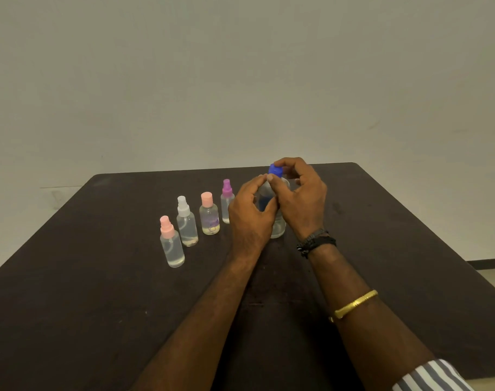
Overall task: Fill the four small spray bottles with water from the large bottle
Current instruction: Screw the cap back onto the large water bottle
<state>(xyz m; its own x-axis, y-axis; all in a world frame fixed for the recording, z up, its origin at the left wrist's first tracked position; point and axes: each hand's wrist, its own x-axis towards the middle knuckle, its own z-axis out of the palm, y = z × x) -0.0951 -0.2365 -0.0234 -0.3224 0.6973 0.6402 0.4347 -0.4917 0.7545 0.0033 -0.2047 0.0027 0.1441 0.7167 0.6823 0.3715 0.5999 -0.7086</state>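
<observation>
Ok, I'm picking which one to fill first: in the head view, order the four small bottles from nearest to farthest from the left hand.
1. Purple-capped bottle, right beside the left hand, which grips the large bottle.
2. Peach-capped bottle, next along to the left.
3. White-capped bottle, further left.
4. Pink-capped bottle, at the row's far left end, nearest the camera.

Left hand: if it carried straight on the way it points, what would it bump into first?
The large bottle: the left hand curls its fingers round it, so nothing seems to lie between them. Depth is hard to judge from this one view, though.
</observation>
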